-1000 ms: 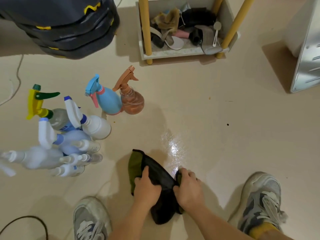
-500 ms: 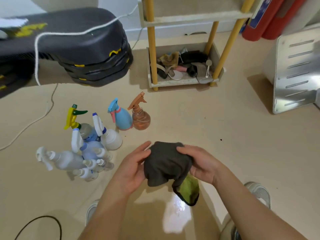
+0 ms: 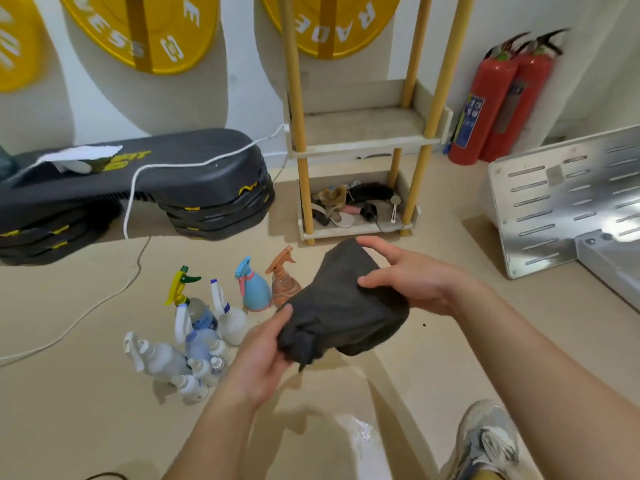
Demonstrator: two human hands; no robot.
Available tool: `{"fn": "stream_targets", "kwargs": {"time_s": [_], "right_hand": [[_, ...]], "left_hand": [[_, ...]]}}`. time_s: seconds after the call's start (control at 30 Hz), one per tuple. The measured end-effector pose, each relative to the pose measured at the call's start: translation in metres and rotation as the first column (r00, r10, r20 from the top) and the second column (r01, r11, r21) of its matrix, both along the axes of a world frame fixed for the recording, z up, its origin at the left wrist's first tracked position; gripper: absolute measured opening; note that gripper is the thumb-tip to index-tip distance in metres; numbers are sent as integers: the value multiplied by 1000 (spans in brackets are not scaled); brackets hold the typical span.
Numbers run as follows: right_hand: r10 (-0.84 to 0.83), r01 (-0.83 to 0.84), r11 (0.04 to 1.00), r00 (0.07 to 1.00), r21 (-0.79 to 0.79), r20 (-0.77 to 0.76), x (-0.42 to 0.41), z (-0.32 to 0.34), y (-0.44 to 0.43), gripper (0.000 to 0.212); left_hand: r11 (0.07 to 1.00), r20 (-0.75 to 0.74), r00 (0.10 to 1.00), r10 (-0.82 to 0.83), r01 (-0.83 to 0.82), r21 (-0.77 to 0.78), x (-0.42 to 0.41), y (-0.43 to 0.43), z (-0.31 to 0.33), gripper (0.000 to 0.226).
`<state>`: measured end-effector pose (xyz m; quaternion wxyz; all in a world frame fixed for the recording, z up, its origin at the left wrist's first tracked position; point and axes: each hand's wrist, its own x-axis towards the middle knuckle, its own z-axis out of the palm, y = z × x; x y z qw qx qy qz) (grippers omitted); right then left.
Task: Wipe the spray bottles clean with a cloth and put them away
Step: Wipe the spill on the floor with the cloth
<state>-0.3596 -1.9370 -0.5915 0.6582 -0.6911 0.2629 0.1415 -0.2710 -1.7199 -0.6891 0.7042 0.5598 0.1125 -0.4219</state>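
Leftmost, a dark step platform (image 3: pixel 138 181) is seen against the wall, with a white cord (image 3: pixel 128 213) draped over it. Nearer, a cluster of white and clear spray bottles (image 3: pixel 194 337) is gathered on the floor (image 3: pixel 86 393), some upright and some lying down. A bottle with a yellow and green trigger (image 3: pixel 183 285) is stood at the back of the cluster. Just right of them a blue spray bottle (image 3: pixel 255 291) and a brown spray bottle (image 3: pixel 284 284) are stood side by side, the brown one partly hidden by the cloth. The left hand (image 3: pixel 259 362) is curled round the lower left corner of a dark grey cloth (image 3: pixel 343 313), and the bunched fabric is pinched between thumb and fingers. The cloth is held in the air above the floor, between both hands. Its upper right edge is gripped by the right hand (image 3: pixel 412 282), with the thumb pressed on the near face and the fingers bent over the far edge. Behind, a yellow-posted shelf rack (image 3: pixel 363 143) is seen, then two red fire extinguishers (image 3: pixel 498 98) and a slotted metal panel (image 3: pixel 568 202).
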Motion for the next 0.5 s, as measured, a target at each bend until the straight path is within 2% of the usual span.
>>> {"fn": "stream_targets", "kwargs": {"time_s": [0.07,0.13,0.2,0.27,0.3,0.37,0.43,0.5], "right_hand": [[8,-7,989,1000,-150,9,-5,11,-8,63],[-88,106,970,992,-219,87,-10,15,-13,56],[-120,161,920,984,-358,136,-14,17,-16,49],[-66,122,868,989,-481,131,-18,21,-17,40],[-39,103,847,990,-522,132,-20,23,-17,34],[14,68,832,990,-550,143,-25,30,-18,23],[72,17,848,987,-530,147,-34,36,-18,24],[146,-45,800,982,-598,121,-42,42,-19,32]], "left_hand": [[995,145,989,36,-48,84,9,7,23,24],[960,312,950,-21,-68,271,12,9,44,24],[862,447,871,-203,-58,504,15,11,56,36],[794,522,794,-313,-83,603,17,15,64,58],[780,532,780,-328,-94,619,19,17,67,64],[787,511,794,-328,-70,613,18,22,75,53],[869,393,873,-288,66,491,18,25,80,43],[916,308,904,-296,179,358,17,31,87,38]]}}
